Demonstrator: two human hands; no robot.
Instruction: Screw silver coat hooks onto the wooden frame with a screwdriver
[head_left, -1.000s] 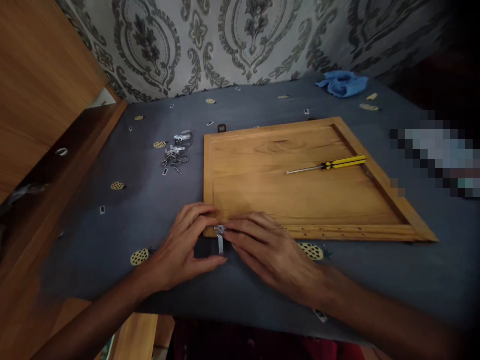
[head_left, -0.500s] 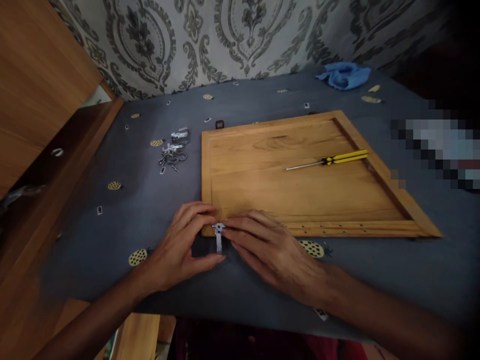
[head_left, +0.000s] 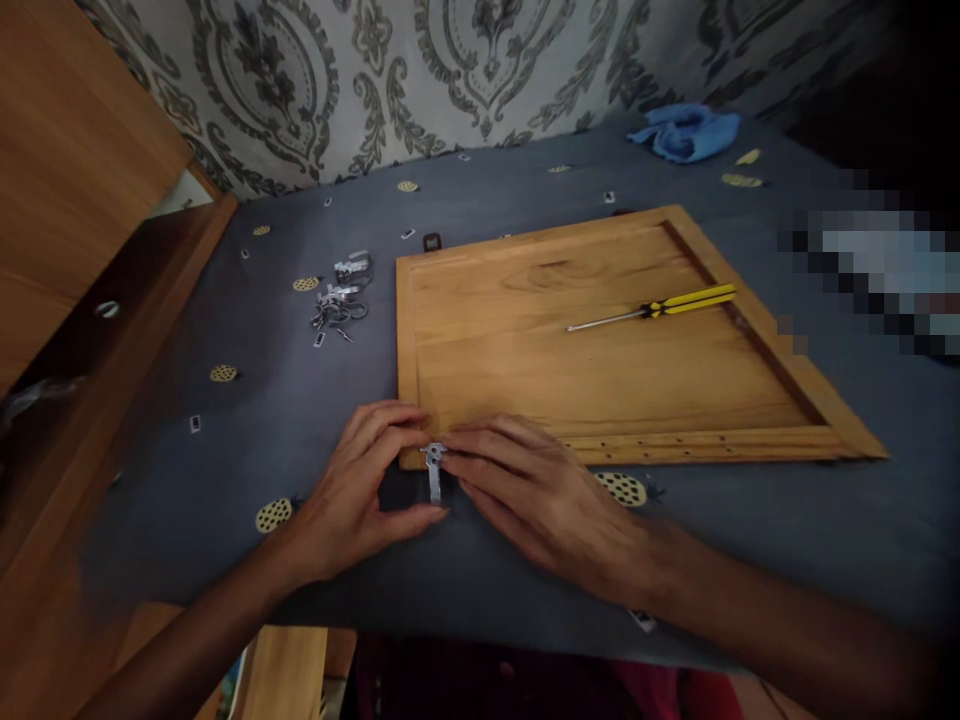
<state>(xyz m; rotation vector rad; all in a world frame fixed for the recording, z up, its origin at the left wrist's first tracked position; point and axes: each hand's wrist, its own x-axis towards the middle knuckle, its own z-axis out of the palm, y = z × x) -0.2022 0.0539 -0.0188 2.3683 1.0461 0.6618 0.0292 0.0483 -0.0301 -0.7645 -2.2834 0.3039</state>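
1. The left hand (head_left: pixel 349 505) is held at the panel's near left corner, its thumb and fingers spread in a C about a metal hinge (head_left: pixel 434 476); whether the hinge is pinched cannot be told.
2. The right hand (head_left: pixel 544 500) is held opposite, its fingers laid close together and their tips brought to the hinge's upper part; its thumb is hidden, so a pinch cannot be confirmed.
3. The hinge is set at the near left corner of the wooden panel (head_left: pixel 495 340), its narrow arm pointed past the edge toward the person.
4. Part of the near rim is covered by the right hand; farther right, a row of small dark holes is left exposed.
5. A yellow-and-black screwdriver (head_left: pixel 654 309) is laid on the panel, well apart from the hands.
6. A dark bracket (head_left: pixel 432 242) is seen at the far rim.
7. Left of the panel, a cluster of metal parts (head_left: pixel 341 295) is gathered on the grey worktop (head_left: pixel 300 400), which is printed with pineapples.
8. A blue cloth (head_left: pixel 694 137) is crumpled at the far right; a nearer object (head_left: pixel 885 270) is blurred into blocks.
9. The worktop is bordered by wooden furniture (head_left: pixel 82 100) at left and a patterned backdrop (head_left: pixel 412 90) behind.
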